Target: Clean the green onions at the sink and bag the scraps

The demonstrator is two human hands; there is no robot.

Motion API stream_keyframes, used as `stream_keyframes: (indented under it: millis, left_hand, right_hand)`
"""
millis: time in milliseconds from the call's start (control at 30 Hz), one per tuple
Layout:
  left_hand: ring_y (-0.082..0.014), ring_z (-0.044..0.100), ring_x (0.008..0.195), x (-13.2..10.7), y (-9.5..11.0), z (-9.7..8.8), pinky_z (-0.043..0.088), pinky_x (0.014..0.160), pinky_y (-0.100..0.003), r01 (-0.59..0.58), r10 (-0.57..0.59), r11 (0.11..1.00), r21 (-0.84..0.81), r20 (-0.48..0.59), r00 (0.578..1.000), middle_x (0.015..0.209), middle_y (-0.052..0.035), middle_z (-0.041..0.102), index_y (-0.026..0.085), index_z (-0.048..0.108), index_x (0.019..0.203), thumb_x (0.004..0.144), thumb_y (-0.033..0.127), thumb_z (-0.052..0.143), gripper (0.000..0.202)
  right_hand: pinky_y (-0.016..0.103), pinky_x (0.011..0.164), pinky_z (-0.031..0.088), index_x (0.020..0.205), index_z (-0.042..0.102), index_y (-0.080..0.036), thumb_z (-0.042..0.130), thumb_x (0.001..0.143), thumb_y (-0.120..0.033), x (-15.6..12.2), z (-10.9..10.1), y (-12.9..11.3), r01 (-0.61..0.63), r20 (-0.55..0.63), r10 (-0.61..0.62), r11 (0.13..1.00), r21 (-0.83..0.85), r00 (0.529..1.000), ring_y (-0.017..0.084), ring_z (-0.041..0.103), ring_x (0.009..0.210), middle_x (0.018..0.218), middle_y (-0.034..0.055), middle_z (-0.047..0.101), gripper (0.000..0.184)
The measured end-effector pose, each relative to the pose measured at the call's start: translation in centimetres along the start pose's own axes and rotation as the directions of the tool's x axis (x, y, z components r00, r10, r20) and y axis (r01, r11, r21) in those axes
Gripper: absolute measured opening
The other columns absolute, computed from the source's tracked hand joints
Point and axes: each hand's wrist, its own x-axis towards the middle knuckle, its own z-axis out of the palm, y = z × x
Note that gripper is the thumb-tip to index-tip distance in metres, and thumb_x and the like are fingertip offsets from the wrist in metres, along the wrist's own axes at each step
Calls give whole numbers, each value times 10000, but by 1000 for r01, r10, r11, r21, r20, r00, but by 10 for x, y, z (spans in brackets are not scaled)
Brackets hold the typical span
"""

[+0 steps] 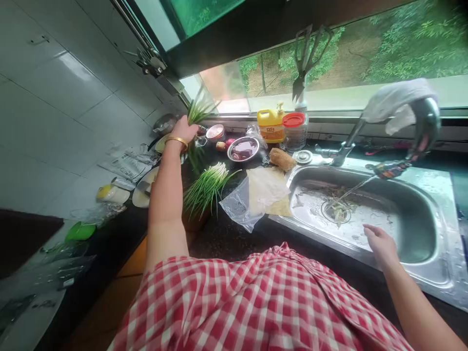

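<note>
At the far left of the black counter: my left hand, with a gold-coloured bangle on its wrist, is wrapped round a bunch of long, thin green stalks; green shows above my fist and, blurred, below it.
Over the near side of the sink: my right hand is free, fingers loosely stretched; I cannot tell whether it touches the rim.
Sink: the stainless-steel basin has pale scraps lying round its drain.
Tap: the curved metal tap, draped with a whitish, translucent wrap, runs a thin stream of water towards the drain.
Counter before me: a second bunch of slim green stalks with white bases lies below my left hand, its white ends pointing away from me. To its right, a clear plastic bag lies beside a tan, flat sheet, which is partly covered by translucent film.
Farther back: a round metal bowl holds dark red pieces. A fuzzy brown block sits between it and the sink.
Below the window: a yellow jug with a pump top stands just beside a clear plastic jar with a red lid.
</note>
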Motion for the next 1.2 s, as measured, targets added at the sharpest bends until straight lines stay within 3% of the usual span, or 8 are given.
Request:
stream_keyframes:
  millis: [100, 233, 433, 600, 767, 867, 1033, 1200]
  left_hand:
    - [-376, 572, 1132, -4, -78, 7, 345, 1023, -606, 244, -263, 931, 272, 35, 964, 825, -95, 633, 191, 419, 639, 665, 215, 738, 321]
    - [-445, 525, 1190, -32, -171, 74, 318, 982, -695, 422, -466, 854, 305, 85, 881, 916, -164, 657, 188, 482, 703, 654, 250, 748, 278]
    - [-476, 368, 1324, -50, -243, 146, 232, 1023, -721, 418, -499, 844, 335, 207, 842, 1345, -275, 507, 90, 548, 1128, 617, 364, 789, 628]
    - [-406, 413, 1310, -74, -213, 162, 299, 1065, -602, -31, -31, 965, 259, 235, 971, 1353, -190, 534, 177, 595, 1211, 828, 375, 585, 431]
    - [-275, 546, 1178, -162, -140, 206, 417, 1025, -439, -250, 98, 965, 80, 773, 627, 1300, -113, 595, 210, 614, 1235, 879, 340, 491, 399]
    - [-319, 417, 1322, -212, -116, 229, 365, 1057, -502, -321, 51, 935, 150, 841, 539, 1469, -128, 433, 244, 531, 1346, 874, 354, 525, 485]
    - [-314, 370, 1361, -242, -116, 231, 331, 1080, -486, -206, 60, 975, 81, 799, 598, 1451, -147, 447, 223, 573, 1303, 877, 314, 544, 437]
    - [-194, 648, 853, -225, -97, 238, 490, 822, -326, 214, 61, 931, -296, 704, 708, 967, -83, 667, 191, 626, 1110, 866, 314, 577, 278]
  right_hand:
    - [567, 783, 443, 677, 595, -424, 492, 613, -460, -5, 7, 7, 1, -23, -4, 991, -133, 1000, 409, 631, 910, 739, 147, 636, 126]
    - [570, 812, 457, 717, 604, -350, 469, 624, -442, -17, 21, -10, -49, -64, 35, 970, -236, 997, 426, 625, 920, 771, 155, 658, 189]
    - [449, 968, 445, 900, 675, -180, 418, 711, -342, -67, 81, -96, 91, 28, -87, 960, -266, 996, 290, 619, 1003, 1033, 159, 691, 357]
    - [441, 975, 431, 997, 677, -170, 460, 816, -312, -101, 160, -165, 451, 249, -393, 857, -248, 885, 278, 592, 1038, 1071, 147, 678, 316]
    - [442, 1038, 364, 1270, 552, -127, 429, 876, -211, -74, 210, -214, 565, 324, -465, 711, -418, 824, 295, 481, 1216, 1330, 176, 543, 421]
    - [438, 979, 393, 1302, 515, -100, 446, 905, -271, -44, 219, -234, 438, 336, -285, 672, -598, 898, 322, 499, 1178, 1297, 204, 549, 437]
    - [383, 882, 409, 1091, 642, -148, 487, 905, -306, -35, 218, -249, 308, 314, -140, 747, -589, 939, 299, 567, 1052, 1094, 164, 659, 290]
    - [263, 660, 403, 1018, 627, -170, 534, 828, -341, -73, 197, -250, 226, 386, -191, 973, -49, 903, 161, 552, 740, 886, 44, 657, 272]
